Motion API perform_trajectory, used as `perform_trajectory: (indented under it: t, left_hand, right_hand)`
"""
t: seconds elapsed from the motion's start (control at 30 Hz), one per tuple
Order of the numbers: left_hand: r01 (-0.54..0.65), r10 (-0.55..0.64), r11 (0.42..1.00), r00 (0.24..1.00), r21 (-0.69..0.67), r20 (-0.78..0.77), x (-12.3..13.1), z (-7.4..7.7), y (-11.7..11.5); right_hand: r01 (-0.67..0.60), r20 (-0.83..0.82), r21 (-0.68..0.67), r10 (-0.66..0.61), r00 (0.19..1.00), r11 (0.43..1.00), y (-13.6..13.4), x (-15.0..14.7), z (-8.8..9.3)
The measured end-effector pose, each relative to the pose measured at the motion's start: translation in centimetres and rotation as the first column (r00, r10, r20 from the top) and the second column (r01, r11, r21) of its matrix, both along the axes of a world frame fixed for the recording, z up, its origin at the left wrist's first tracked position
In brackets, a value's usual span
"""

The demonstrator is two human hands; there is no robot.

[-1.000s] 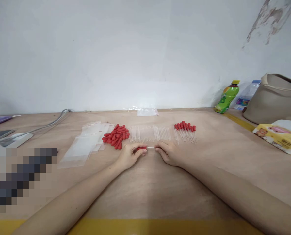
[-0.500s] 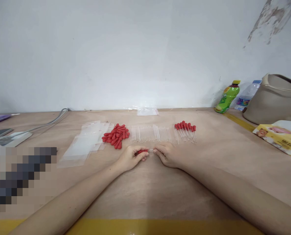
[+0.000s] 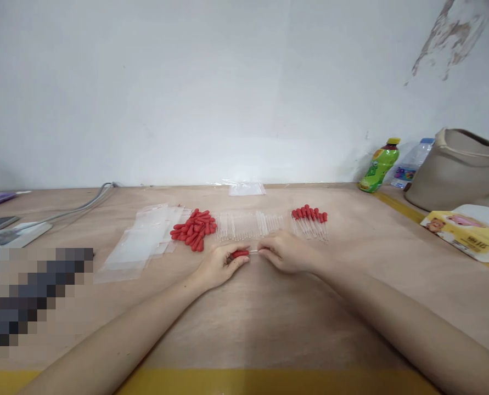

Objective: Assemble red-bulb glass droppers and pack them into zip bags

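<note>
My left hand (image 3: 219, 264) pinches a red rubber bulb (image 3: 240, 253) low over the brown table (image 3: 252, 318). My right hand (image 3: 283, 253) pinches a thin clear glass tube (image 3: 254, 252) whose end meets the bulb. The two hands face each other, a short gap apart. Just behind them lies a row of clear glass tubes (image 3: 248, 225). A heap of loose red bulbs (image 3: 194, 228) sits to the left of that row. To the right lie several finished droppers with red bulbs (image 3: 310, 220).
Clear plastic bags (image 3: 143, 244) lie left of the red heap; another bag (image 3: 246, 188) lies by the white wall. A green bottle (image 3: 379, 164), a water bottle (image 3: 411, 163), a beige bag (image 3: 460, 170) and a yellow packet (image 3: 466, 233) stand at the right. A grey cable (image 3: 79, 208) runs at left.
Both hands have dipped slightly toward me with the bulb and tube, and the view has turned a little, shifting the right-hand objects leftward. The grips are unchanged.
</note>
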State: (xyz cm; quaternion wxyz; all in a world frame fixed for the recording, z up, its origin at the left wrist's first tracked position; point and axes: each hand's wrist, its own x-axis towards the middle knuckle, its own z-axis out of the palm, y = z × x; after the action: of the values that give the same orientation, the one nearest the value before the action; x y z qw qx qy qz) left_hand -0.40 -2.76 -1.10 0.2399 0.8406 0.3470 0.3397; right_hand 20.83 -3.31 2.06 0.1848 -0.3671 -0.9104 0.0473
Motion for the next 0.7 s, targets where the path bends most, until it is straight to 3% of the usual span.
perform_trajectory:
  t: [0.07, 0.13, 0.23, 0.3, 0.37, 0.53, 0.7]
  left_hand:
    - [-0.057, 0.056, 0.997, 0.998, 0.05, 0.009, -0.1, -0.1, 0.1]
    - [-0.092, 0.093, 0.993, 0.996, 0.07, -0.003, -0.3, -0.1, 0.1]
    - [-0.062, 0.07, 0.991, 0.996, 0.118, -0.06, -0.3, 0.2, 0.1]
    - [-0.027, 0.04, 0.991, 0.995, 0.134, -0.092, -0.2, 0.4, 0.0]
    - [-0.013, 0.028, 0.991, 0.994, 0.135, -0.108, -0.1, 0.6, 0.0]
    - [0.005, 0.01, 0.993, 0.991, 0.116, -0.132, -0.1, 0.6, 0.0]
    - [0.007, 0.009, 0.992, 0.991, 0.123, -0.135, -0.1, 0.5, 0.1]
  right_hand:
    - [0.047, -0.036, -0.015, -0.047, 0.998, 0.999, 0.7, 1.3, 0.9]
    - [0.225, -0.135, -0.034, -0.227, 0.964, 0.974, 1.8, 3.1, 1.5]
    - [0.567, -0.246, -0.132, -0.581, 0.776, 0.813, 3.7, 6.2, 1.5]
    - [0.7, -0.244, -0.163, -0.716, 0.654, 0.695, 4.6, 7.8, 1.1]
    - [0.765, -0.222, -0.178, -0.782, 0.582, 0.62, 5.0, 8.4, 0.6]
    - [0.833, -0.134, -0.174, -0.85, 0.509, 0.526, 4.9, 7.3, -0.9]
    - [0.856, -0.04, -0.092, -0.861, 0.507, 0.508, 5.2, 6.6, -1.9]
